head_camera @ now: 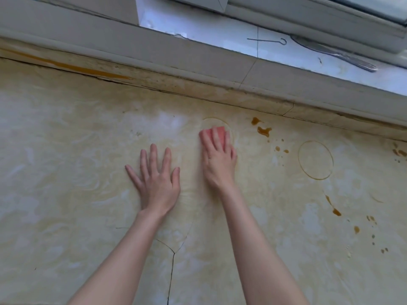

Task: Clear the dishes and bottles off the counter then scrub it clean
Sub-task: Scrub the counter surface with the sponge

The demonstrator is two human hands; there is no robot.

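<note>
Now right hand [218,160] presses pink sponge [217,132] on counter [66,155], fingers straight; left hand [156,183] — splayed — rests flat.

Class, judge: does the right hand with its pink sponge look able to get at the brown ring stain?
Probably yes: only flat counter with a few brown splashes lies between the right hand, pressing the sponge, and the ring stain.

Home kitchen — stained counter [66,150], fork [334,55] on windowsill [220,38].

text: none readable | labels: none | numbers: none
</note>
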